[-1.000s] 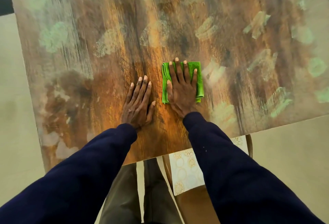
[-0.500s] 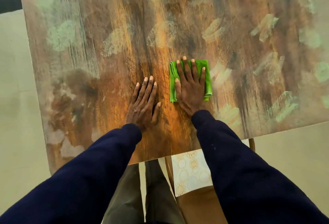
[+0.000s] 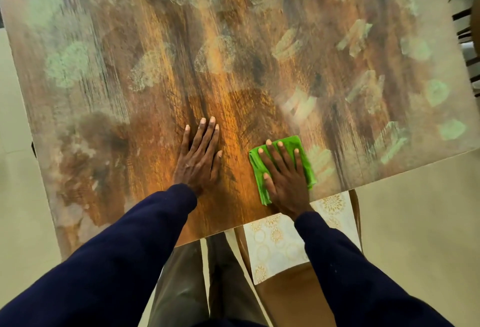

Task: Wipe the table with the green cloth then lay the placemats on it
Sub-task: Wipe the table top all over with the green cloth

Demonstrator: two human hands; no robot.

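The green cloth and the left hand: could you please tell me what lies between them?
In the head view, only a bare strip of the brown wooden table separates the left hand from the folded green cloth under the right hand.

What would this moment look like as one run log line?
stage: wipe | right hand: flat on green cloth, near table edge | left hand: flat on table | placemat: on chair, not laid

Bare left hand (image 3: 198, 155), bare right hand (image 3: 284, 170), dark navy left sleeve (image 3: 117, 261) ending just behind the wrist, same navy right sleeve (image 3: 350, 274) with tiny pale specks, grey-olive trousers (image 3: 181, 287), faintly creased
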